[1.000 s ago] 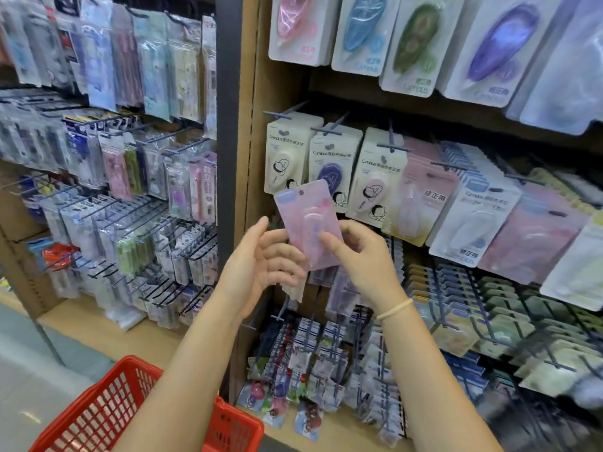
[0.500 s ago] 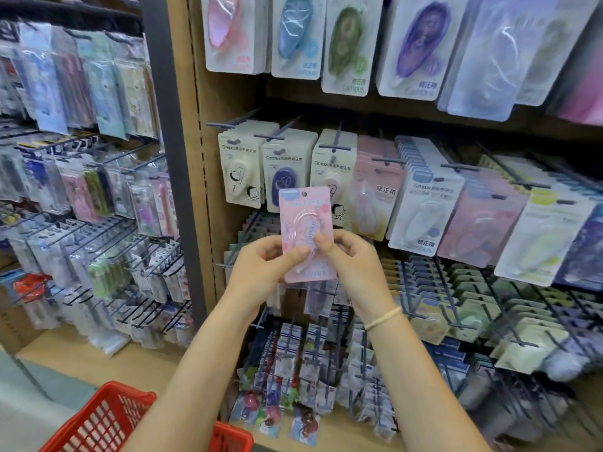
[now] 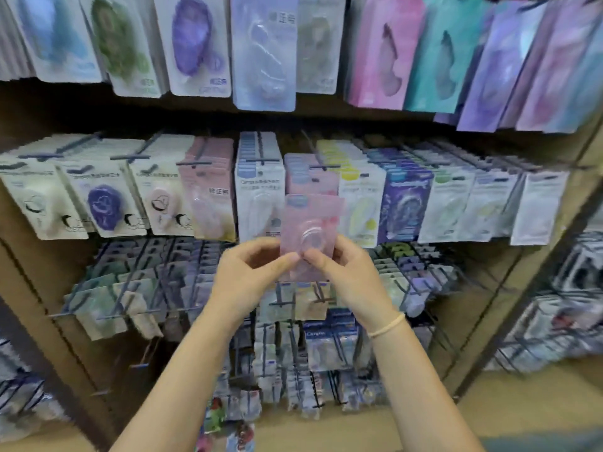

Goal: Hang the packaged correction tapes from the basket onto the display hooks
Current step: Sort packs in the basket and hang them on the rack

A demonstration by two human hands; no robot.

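Left hand (image 3: 251, 272) and right hand (image 3: 346, 272) — both pinching one pink packaged correction tape (image 3: 311, 223), upright — just below a hook (image 3: 321, 166) of matching pink packs

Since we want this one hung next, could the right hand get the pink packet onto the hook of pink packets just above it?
Probably yes: the pink packet, pinched by right hand and left hand, sits directly below that hook, nothing between.

Both hands, left hand (image 3: 251, 275) and right hand (image 3: 349, 275), pinch pink correction tape pack (image 3: 311, 220) below hooks.
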